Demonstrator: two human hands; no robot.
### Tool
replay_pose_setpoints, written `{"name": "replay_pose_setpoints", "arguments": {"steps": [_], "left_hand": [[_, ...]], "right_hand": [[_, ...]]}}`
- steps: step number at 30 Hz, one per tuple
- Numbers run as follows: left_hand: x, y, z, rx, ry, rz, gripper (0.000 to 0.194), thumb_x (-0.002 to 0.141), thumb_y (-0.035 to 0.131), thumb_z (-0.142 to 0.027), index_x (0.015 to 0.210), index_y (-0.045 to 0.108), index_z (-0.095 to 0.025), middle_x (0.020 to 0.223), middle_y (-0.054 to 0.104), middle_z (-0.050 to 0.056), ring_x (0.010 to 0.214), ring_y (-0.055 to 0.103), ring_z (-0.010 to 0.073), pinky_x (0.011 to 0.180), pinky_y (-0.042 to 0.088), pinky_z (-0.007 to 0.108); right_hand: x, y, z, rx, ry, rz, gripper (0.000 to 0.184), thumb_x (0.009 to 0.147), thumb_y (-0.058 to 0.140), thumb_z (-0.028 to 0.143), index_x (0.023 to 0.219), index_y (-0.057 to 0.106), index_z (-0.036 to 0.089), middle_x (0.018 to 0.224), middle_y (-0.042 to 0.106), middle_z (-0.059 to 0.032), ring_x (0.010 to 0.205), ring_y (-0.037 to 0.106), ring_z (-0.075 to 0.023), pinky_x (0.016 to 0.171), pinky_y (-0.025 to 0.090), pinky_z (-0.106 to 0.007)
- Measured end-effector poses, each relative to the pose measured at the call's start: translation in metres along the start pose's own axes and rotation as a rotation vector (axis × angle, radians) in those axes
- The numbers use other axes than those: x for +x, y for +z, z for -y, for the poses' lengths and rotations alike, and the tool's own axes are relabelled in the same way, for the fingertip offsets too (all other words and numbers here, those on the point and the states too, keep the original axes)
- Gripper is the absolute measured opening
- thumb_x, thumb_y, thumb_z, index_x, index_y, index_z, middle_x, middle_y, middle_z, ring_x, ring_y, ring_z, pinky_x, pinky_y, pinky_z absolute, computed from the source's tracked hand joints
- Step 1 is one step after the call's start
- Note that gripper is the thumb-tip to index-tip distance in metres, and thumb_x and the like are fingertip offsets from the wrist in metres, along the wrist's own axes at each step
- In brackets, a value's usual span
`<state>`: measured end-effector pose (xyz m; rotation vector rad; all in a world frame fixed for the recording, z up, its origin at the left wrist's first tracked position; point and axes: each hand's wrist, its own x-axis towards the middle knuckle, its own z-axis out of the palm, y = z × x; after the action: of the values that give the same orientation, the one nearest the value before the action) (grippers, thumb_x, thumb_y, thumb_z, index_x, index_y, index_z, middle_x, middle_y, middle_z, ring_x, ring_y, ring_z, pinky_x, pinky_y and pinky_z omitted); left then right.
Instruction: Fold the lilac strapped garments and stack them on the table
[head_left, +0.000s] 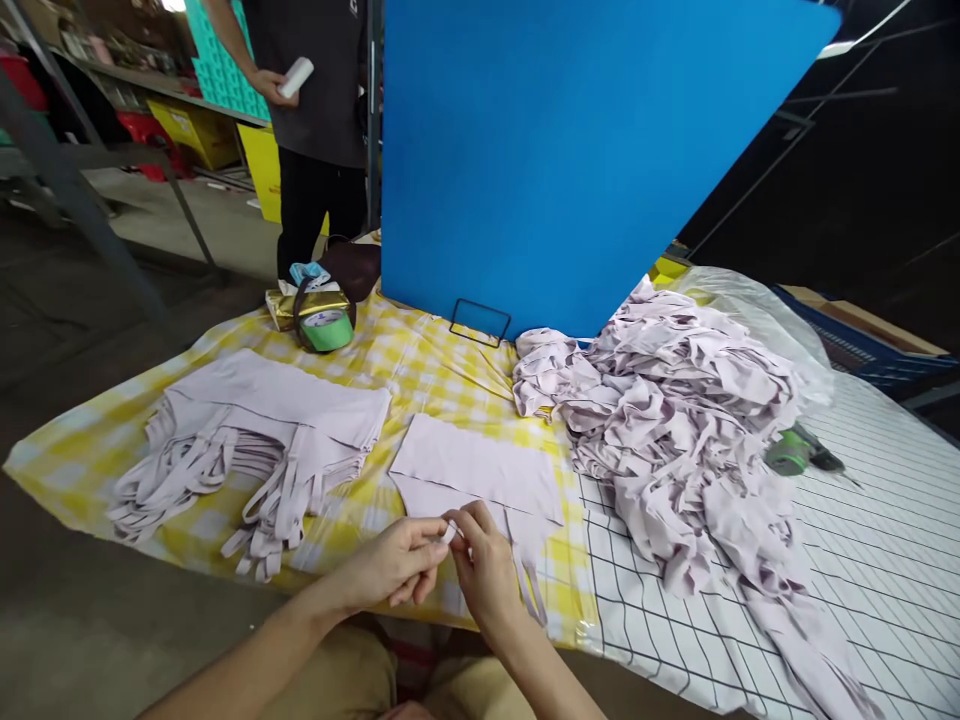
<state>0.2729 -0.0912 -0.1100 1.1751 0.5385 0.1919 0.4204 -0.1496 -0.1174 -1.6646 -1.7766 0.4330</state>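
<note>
A pale lilac strappy top (480, 465) lies flat on the table in front of me, one strap hanging toward my lap. Over its lower edge my left hand (401, 562) and my right hand (480, 560) meet, fingertips close together. Both pinch a small pale strap end (450, 532), which looks like part of the top. The rest of that strap is hidden behind my fingers. To the left is a neat stack of the same tops (274, 410), their straps bunched at the front edge. On the right spreads a large loose heap of lilac garments (675, 400).
A yellow checked cloth (442, 365) and a white gridded cloth (885, 530) cover the table. A tall blue board (540, 150) stands at the back. Green tape (328, 330) sits back left, a dark green tool (791, 453) beside the heap. Another person (319, 110) stands behind, holding a white roll.
</note>
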Motion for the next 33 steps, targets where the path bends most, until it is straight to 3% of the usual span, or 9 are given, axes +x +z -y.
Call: {"name": "replay_pose_setpoints", "arguments": {"steps": [3,8,12,15,17,22,27,33], "left_hand": [[-0.003,0.002,-0.003,-0.008,-0.011,-0.006,0.041,0.082,0.045,-0.053,0.096,0.046,-0.015,0.048,0.05,-0.008,0.029,0.031,0.0024,0.032,0.019,0.014],[-0.003,0.003,-0.002,0.121,-0.006,-0.041,0.034,0.085,0.042,-0.047,0.083,0.05,-0.014,0.048,0.049,-0.006,0.033,0.036,0.004,0.035,0.025,0.015],[-0.003,0.004,0.0,0.265,0.006,-0.069,0.029,0.086,0.04,-0.037,0.08,0.057,-0.014,0.05,0.05,-0.004,0.039,0.041,0.0058,0.04,0.031,0.016],[-0.003,0.001,-0.003,0.358,0.054,-0.021,0.031,0.088,0.039,-0.036,0.082,0.061,-0.014,0.057,0.055,-0.002,0.049,0.049,0.0086,0.048,0.036,0.018],[0.0,-0.005,-0.008,0.5,0.15,-0.065,0.029,0.088,0.04,-0.034,0.085,0.063,-0.016,0.069,0.06,0.0,0.064,0.054,0.0117,0.059,0.04,0.02],[0.028,-0.031,-0.015,1.013,0.287,-0.428,0.019,0.082,0.047,-0.014,0.096,0.059,-0.018,0.1,0.057,0.004,0.095,0.051,0.0178,0.083,0.039,0.028],[0.06,-0.048,-0.009,1.327,0.347,-0.406,0.014,0.08,0.054,-0.016,0.092,0.06,-0.018,0.098,0.055,0.005,0.097,0.049,0.02,0.081,0.04,0.03],[0.076,-0.055,-0.01,1.37,0.382,-0.394,0.01,0.081,0.053,-0.016,0.082,0.063,-0.017,0.089,0.058,0.004,0.093,0.05,0.0189,0.077,0.041,0.029]], "right_hand": [[0.003,0.0,-0.004,-0.113,-0.036,0.024,0.022,0.084,0.038,0.012,0.088,0.058,0.019,0.078,0.054,-0.0028,0.064,0.053,-0.0131,0.056,0.041,-0.022],[0.004,-0.002,-0.012,-0.229,-0.088,0.083,0.02,0.08,0.038,0.008,0.085,0.055,0.018,0.075,0.052,-0.0023,0.064,0.051,-0.0142,0.057,0.039,-0.022],[0.005,0.0,-0.022,-0.288,-0.108,0.067,0.023,0.082,0.033,0.007,0.082,0.053,0.019,0.073,0.051,-0.0028,0.065,0.05,-0.0153,0.057,0.038,-0.023],[0.007,-0.001,-0.029,-0.258,-0.107,0.036,0.024,0.084,0.032,0.011,0.08,0.053,0.019,0.071,0.052,-0.0027,0.064,0.05,-0.0156,0.057,0.038,-0.024],[0.009,-0.004,-0.03,-0.162,-0.029,0.004,0.021,0.085,0.034,0.016,0.08,0.054,0.019,0.07,0.053,-0.0021,0.062,0.05,-0.0152,0.057,0.038,-0.024],[0.02,-0.011,-0.027,0.295,0.354,0.003,0.024,0.083,0.046,0.04,0.079,0.056,0.018,0.059,0.054,0.0007,0.051,0.048,-0.0132,0.05,0.039,-0.023],[0.031,-0.01,-0.029,0.592,0.486,0.038,0.031,0.075,0.057,0.047,0.077,0.058,0.016,0.062,0.059,-0.0016,0.05,0.048,-0.0124,0.049,0.04,-0.024],[0.043,-0.005,-0.036,0.404,0.465,0.002,0.035,0.072,0.057,0.048,0.078,0.064,0.015,0.056,0.057,-0.0004,0.05,0.046,-0.0131,0.048,0.036,-0.023]]}}
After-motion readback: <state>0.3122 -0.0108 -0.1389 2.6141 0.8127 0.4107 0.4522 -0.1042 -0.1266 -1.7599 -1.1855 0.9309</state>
